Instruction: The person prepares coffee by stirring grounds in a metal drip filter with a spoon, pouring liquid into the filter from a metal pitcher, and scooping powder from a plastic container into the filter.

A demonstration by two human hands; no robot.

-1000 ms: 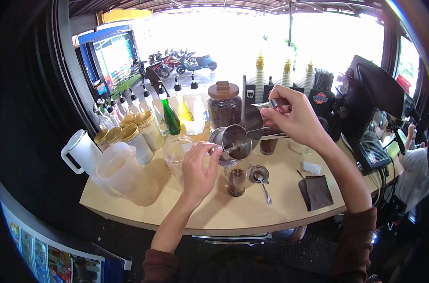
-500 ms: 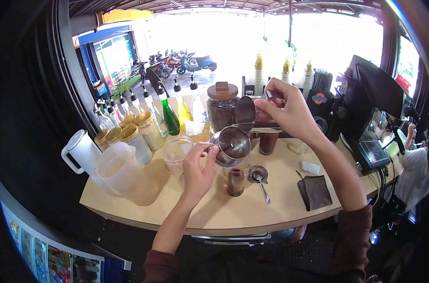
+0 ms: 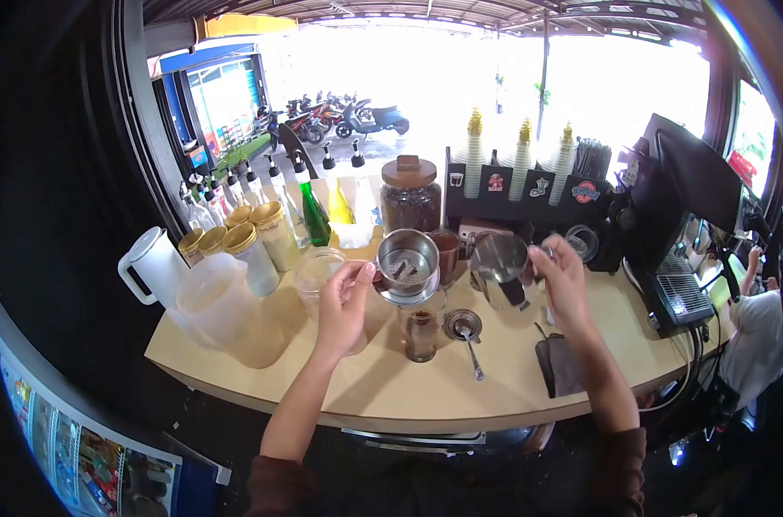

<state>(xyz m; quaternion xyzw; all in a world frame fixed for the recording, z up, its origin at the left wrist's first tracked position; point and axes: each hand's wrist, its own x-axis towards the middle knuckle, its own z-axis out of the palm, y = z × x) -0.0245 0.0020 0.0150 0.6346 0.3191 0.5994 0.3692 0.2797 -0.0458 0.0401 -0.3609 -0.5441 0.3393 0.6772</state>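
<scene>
My left hand (image 3: pixel 344 308) is closed on the side of a metal drip coffee filter (image 3: pixel 408 261). The filter is tilted so that its inside faces me, with dark bits at the bottom. Beneath it stands a clear glass (image 3: pixel 421 342) with something brown inside; whether the two touch I cannot tell. Farther right, my right hand (image 3: pixel 562 280) grips a metal jug (image 3: pixel 498 253) at its side, smeared by motion. A small round strainer-like dish (image 3: pixel 462 324) with a spoon (image 3: pixel 474 358) lies on the counter beside the glass.
Left on the counter (image 3: pixel 379 392) stand a cloudy plastic pitcher (image 3: pixel 228 314), a white jug (image 3: pixel 155 263), gold-lidded jars and pump bottles. A coffee bean jar (image 3: pixel 410 202) and cup holder (image 3: pixel 529 185) line the back. A dark cloth (image 3: pixel 564 366) lies right, near a monitor (image 3: pixel 693 164).
My right hand has lowered and swung right with the jug, away from the filter. The left hand still holds the filter, now slightly farther left. The camera view has shifted a little.
</scene>
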